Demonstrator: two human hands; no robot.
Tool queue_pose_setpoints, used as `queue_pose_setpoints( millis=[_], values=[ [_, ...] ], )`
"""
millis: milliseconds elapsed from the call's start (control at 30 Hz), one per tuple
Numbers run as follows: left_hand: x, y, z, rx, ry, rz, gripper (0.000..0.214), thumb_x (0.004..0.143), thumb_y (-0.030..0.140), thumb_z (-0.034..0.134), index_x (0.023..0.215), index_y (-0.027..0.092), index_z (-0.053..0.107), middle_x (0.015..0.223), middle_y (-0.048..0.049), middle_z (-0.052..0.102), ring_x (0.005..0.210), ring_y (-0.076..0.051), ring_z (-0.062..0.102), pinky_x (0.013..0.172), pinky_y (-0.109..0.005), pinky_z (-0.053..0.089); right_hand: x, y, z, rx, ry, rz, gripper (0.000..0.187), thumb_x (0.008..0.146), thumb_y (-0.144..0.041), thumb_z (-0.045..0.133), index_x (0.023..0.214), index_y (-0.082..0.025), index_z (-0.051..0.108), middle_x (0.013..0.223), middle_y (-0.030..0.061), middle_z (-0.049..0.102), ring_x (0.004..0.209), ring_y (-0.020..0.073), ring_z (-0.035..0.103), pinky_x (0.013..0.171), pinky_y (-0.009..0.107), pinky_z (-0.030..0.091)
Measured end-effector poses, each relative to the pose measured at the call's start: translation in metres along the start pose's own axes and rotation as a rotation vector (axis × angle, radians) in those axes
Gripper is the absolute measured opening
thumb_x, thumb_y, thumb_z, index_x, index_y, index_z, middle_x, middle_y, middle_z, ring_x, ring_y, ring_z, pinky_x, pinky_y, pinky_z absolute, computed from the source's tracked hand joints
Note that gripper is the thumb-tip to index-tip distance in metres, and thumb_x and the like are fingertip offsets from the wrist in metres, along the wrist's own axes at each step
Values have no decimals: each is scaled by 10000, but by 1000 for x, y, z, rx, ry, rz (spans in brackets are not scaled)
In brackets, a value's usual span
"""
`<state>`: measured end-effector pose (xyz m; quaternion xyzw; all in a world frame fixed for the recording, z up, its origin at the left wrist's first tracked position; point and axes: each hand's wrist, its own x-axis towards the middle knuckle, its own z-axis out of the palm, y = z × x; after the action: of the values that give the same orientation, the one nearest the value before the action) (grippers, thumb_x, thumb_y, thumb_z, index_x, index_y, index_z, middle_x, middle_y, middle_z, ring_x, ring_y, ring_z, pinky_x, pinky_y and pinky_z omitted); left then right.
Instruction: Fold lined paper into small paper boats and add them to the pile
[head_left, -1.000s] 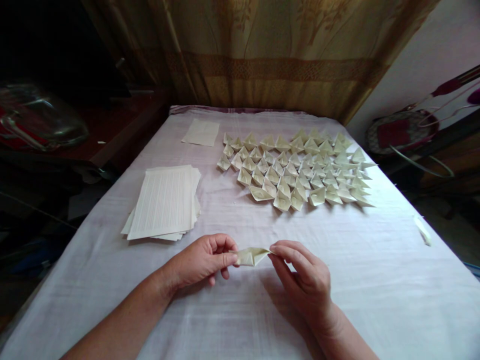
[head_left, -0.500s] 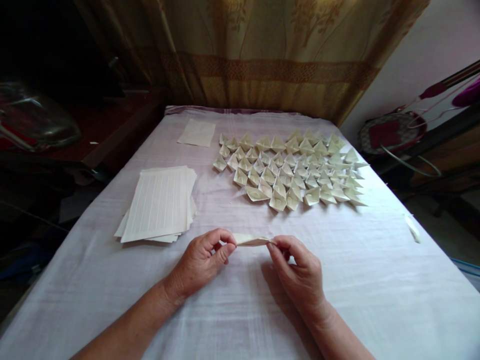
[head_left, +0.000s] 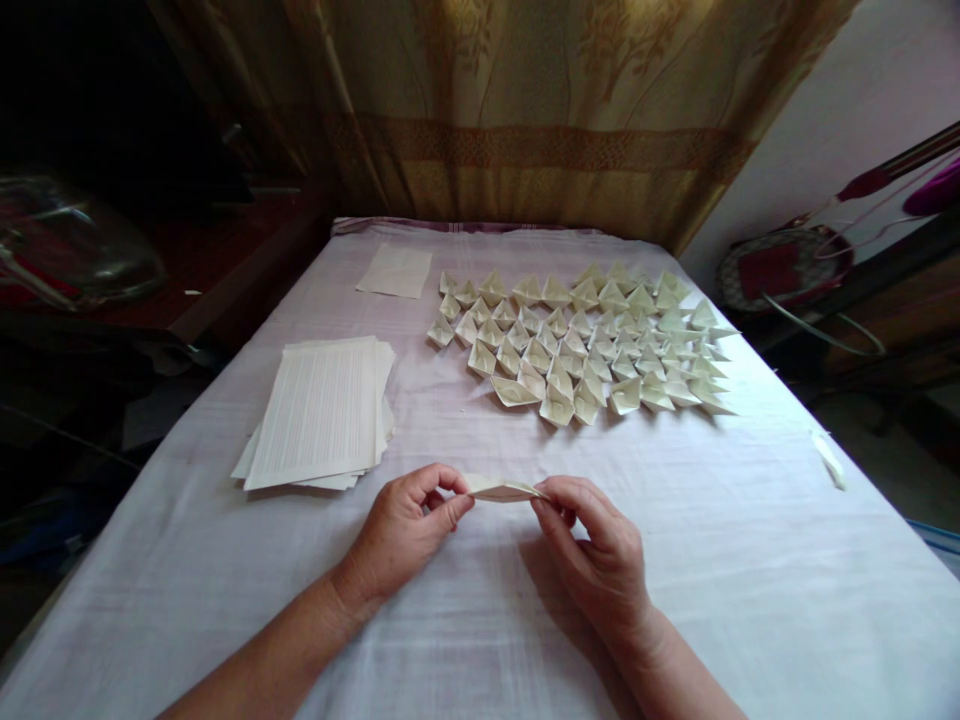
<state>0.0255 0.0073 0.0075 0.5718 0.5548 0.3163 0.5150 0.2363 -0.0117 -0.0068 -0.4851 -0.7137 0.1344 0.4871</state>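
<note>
Here, a folded paper [head_left: 501, 489] is held just above the white cloth [head_left: 750, 570], toward the near edge of the table. One end is pinched by the left hand [head_left: 405, 525] and the other by the right hand [head_left: 600, 555]. On each hand the thumb and forefinger are closed on a tip of the piece, and the other fingers are curled in. The paper is seen edge-on as a flat, narrow strip stretched between the two hands.

Beyond the left hand, a stack of lined sheets [head_left: 315, 412] is laid on the cloth, its lower sheets fanned out a little. Farther back, a single sheet [head_left: 395, 271] is placed near the far edge. To its right, a large group of paper boats [head_left: 585, 345] is set out in close rows, many of them touching. A small scrap of paper [head_left: 829, 458] is seen alone near the right edge, well apart from the boats. Behind the table, a patterned curtain [head_left: 540, 110] is hung.
</note>
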Motion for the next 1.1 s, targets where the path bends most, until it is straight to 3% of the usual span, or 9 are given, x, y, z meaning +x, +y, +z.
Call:
queue_pose_setpoints(
  millis=[100, 233, 433, 600, 800, 900, 1000, 1100],
  values=[
    [0, 1, 0, 29, 22, 21, 185, 782, 367, 659, 733, 189, 657, 600, 27, 585, 564, -114, 505, 549, -211, 385, 0, 0, 0, 2, -5, 0, 112, 880, -104, 579, 884, -203, 632, 769, 12, 666, 611, 105, 598, 541, 195, 491],
    [0, -1, -1, 86, 64, 182, 192, 821, 335, 627, 688, 196, 633, 726, -16, 670, 687, -147, 592, 652, -233, 450, -2, 0, 1, 5, -22, 38, 88, 880, -141, 589, 921, -203, 636, 695, -12, 645, 537, 96, 568, 509, 191, 485],
    [0, -4, -5, 207, 61, 336, 179, 856, 273, 595, 696, 196, 613, 796, -32, 695, 681, -128, 606, 604, -210, 439, -3, 0, 3, 87, -45, 158, 45, 870, -187, 605, 850, -200, 643, 639, -33, 622, 489, 85, 535, 481, 174, 456],
    [0, -3, -4, 204, 87, 297, 123, 823, 258, 607, 719, 193, 607, 767, -14, 679, 574, -93, 545, 514, -186, 390, -1, -3, 2, 165, -95, 278, 127, 870, -252, 615, 760, -190, 627, 602, -30, 604, 474, 90, 520, 461, 177, 438],
    [0, -10, -2, 192, 127, 150, 120, 814, 322, 647, 820, 209, 608, 652, 41, 609, 529, -91, 523, 508, -186, 398, -7, 0, 5, 238, -143, 354, 131, 893, -271, 589, 805, -187, 637, 691, 6, 653, 577, 117, 598, 539, 197, 482],
    [2, -13, -2, 230, 140, 164, 138, 805, 301, 665, 910, 227, 616, 751, 34, 654, 627, -110, 590, 590, -201, 451, -11, 1, 9, 165, -108, 366, 83, 876, -265, 596, 883, -192, 633, 642, -26, 617, 515, 101, 553, 495, 191, 446],
    [3, -14, -2, 393, 160, 286, 90, 833, 238, 623, 923, 239, 632, 806, 24, 674, 709, -134, 617, 678, -241, 475, -11, 3, 13, 14, -63, 341, 202, 844, -257, 612, 1033, -193, 632, 712, -15, 652, 579, 120, 586, 559, 220, 470],
    [4, -15, -1, 566, 176, 426, 100, 867, 181, 562, 914, 232, 633, 847, 0, 684, 792, -168, 625, 741, -289, 478, -7, 3, 13, -125, -113, 284, 78, 855, -237, 582, 889, -209, 647, 728, 5, 660, 676, 156, 601, 635, 261, 466]
  ],
)
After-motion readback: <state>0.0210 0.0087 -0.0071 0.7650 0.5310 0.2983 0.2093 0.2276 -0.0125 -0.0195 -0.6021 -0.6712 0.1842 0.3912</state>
